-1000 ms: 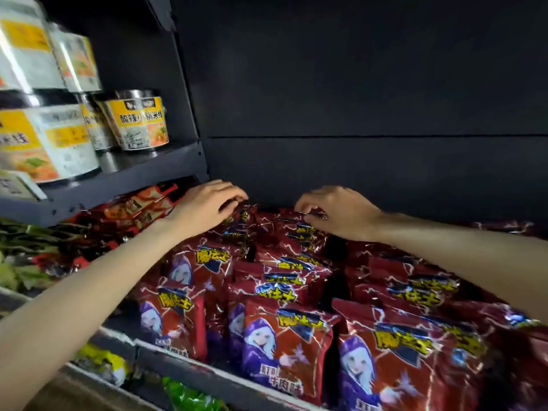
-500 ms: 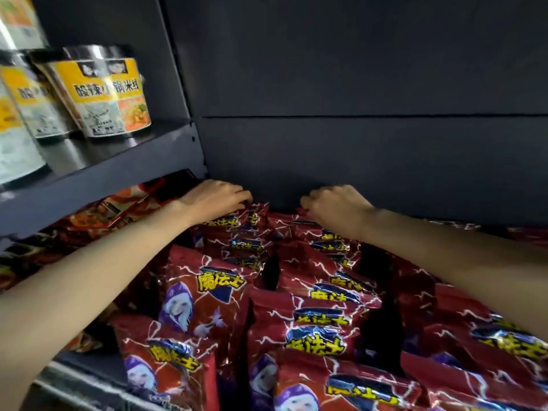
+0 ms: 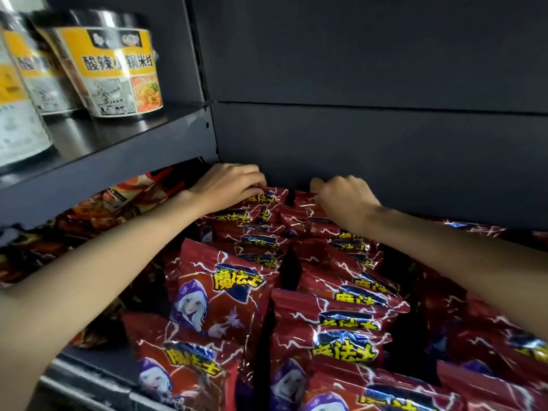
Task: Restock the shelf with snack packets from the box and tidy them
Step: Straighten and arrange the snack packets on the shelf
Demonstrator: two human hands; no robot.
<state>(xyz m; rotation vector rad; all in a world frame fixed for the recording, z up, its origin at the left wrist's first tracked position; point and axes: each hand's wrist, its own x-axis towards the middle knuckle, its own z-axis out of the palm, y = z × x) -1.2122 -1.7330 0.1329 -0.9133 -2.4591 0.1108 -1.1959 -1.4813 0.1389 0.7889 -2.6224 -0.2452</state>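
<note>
Gripping rear packets (image 3: 268, 200), left hand (image 3: 228, 185).

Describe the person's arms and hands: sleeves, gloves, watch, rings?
Both forearms are bare as far as the frame shows, with no sleeve edge in view. The left hand and right hand wear no gloves. No watch, band or ring is visible on the wrists and fingers that show.

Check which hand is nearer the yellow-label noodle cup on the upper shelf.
Left. The left hand rests on the rear snack packets just below and right of the noodle cup; the right hand is farther right along the same back row.
</note>
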